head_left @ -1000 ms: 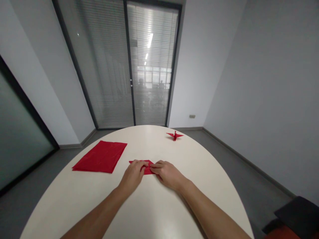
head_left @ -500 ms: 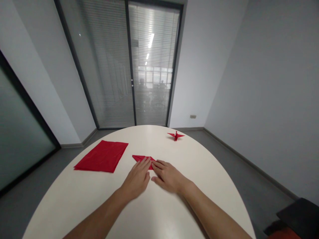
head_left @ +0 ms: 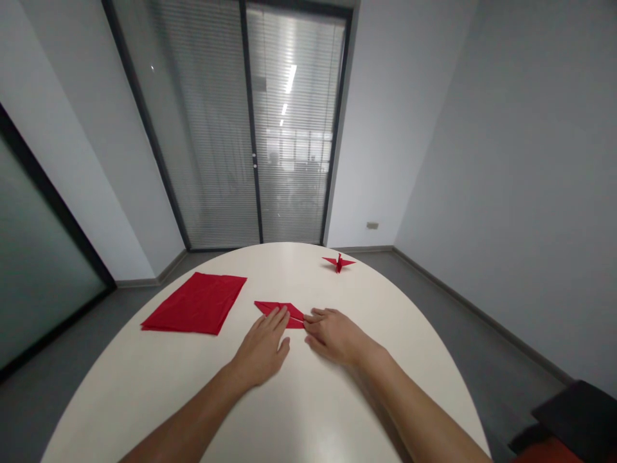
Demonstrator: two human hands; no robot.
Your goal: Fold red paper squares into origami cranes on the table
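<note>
Rightward along the crease slides the right hand [head_left: 332,333], its loosely bent fingertips now at the right tip of the folded red paper [head_left: 281,310]. The left hand [head_left: 263,344] lies flat and open, pinning it to the worktop [head_left: 308,399]. Neither grip encloses anything. Creasing seems in hand; a further fold calls for aligned edges.

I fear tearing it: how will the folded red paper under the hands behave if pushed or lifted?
The paper lies flat and thin, so it is probably light and floppy when lifted by a corner. On the glossy table it would likely slide easily if pushed. Its creases may stiffen it.
</note>
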